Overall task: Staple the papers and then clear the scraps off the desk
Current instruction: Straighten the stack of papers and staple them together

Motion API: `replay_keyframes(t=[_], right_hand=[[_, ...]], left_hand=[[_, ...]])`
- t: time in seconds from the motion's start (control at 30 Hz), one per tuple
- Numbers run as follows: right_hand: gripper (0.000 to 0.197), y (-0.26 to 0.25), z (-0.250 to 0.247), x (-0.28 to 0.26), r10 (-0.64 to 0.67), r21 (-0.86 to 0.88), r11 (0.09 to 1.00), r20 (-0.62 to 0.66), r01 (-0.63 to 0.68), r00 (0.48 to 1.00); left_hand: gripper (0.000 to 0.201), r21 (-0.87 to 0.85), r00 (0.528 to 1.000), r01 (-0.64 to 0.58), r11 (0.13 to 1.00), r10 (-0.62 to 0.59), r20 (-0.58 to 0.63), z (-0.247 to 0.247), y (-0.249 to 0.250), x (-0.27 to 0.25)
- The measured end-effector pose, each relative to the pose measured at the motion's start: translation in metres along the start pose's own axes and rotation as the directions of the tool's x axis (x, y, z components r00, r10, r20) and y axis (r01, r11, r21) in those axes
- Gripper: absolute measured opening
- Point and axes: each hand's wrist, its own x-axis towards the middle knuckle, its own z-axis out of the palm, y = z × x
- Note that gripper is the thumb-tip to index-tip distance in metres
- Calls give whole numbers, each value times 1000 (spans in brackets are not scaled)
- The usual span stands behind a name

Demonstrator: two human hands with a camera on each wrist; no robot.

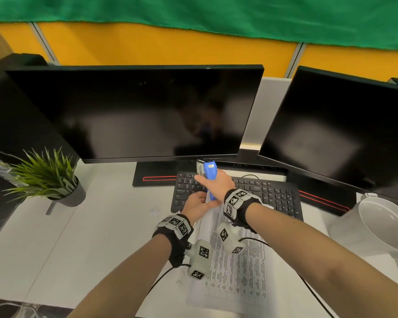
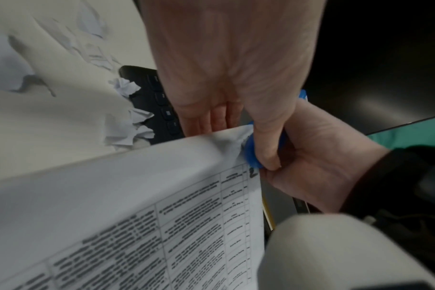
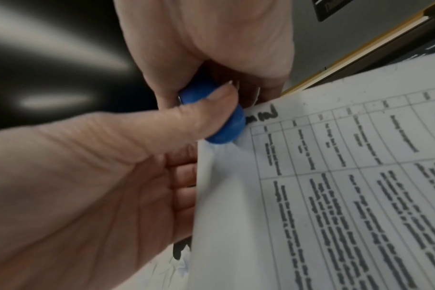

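— Count? 
— One blue stapler [image 1: 209, 180], one printed table-grid papers [image 1: 237, 260] set, two monitors.
— Hands? 
— Right hand [image 1: 216, 183] grips stapler above keyboard [image 1: 271, 196]; left hand [image 1: 197, 203] pinches papers' top corner.

- A white desk [image 1: 83, 237] stands against a yellow partition wall [image 1: 161, 45].
- A green cloth [image 1: 193, 12] hangs over the top of the partition.
- Two dark monitors [image 1: 136, 111] stand side by side.
- A small potted plant [image 1: 48, 177] is at the left.
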Motion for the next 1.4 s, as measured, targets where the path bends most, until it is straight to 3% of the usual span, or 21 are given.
replay_keyframes(t=[0.23,0.37,0.47,0.57,0.7,0.77,0.87,0.97,1.03,1.07,1.1,1.17,1.23,1.3,1.4], right_hand=[[50,-4,4,-3,-4,47,999,-31,5,1000],[48,-5,7,-4,-3,57,998,-68,7,998],[47,-6,6,-5,-8,50,999,-97,13,995],[46,-7,4,-4,-12,58,998,-92,18,996],[36,-7,-3,-8,29,173,985,-42,-22,999],[37,-8,-8,-11,64,282,958,-67,-43,996],[34,-6,-24,-16,248,579,802,-101,-146,964],[39,13,-58,-26,342,837,498,51,-227,938],[38,40,-85,-42,351,880,415,78,-230,933],[34,61,-96,-50,404,871,425,61,-247,913],[29,85,-106,-60,489,813,506,4,-287,872],[30,133,-120,-85,590,549,726,-186,-415,786],[21,174,-128,-116,561,233,828,-337,-510,756],[21,205,-133,-148,537,43,819,-412,-573,736],[47,229,-139,-179,591,-101,719,-433,-688,681]], left_hand=[[71,14,999,-6,1000,5,41,-4,1,-3],[71,-80,1000,-8,997,9,7,-2,-1,-4],[52,-82,1000,-16,997,17,7,-3,-1,-3],[38,-5,999,-45,999,45,5,-3,-1,-3],[68,211,982,63,975,-99,163,-5,-9,-3],[61,352,980,91,931,-146,132,-6,-16,-2],[32,393,994,98,914,-110,8,-2,-19,-4],[34,253,997,66,965,-57,-45,3,-21,-10],[39,163,999,17,986,-9,-46,5,-22,-16],[42,143,999,-7,990,13,-46,5,-23,-18],[45,139,998,-24,990,30,-46,4,-24,-21],[50,141,995,-62,988,71,-66,3,-26,-22],[52,138,989,-96,986,111,-100,3,-26,-24],[54,145,983,-101,984,121,-139,3,-23,-27],[55,99,980,-111,989,126,-152,0,-21,-28]])
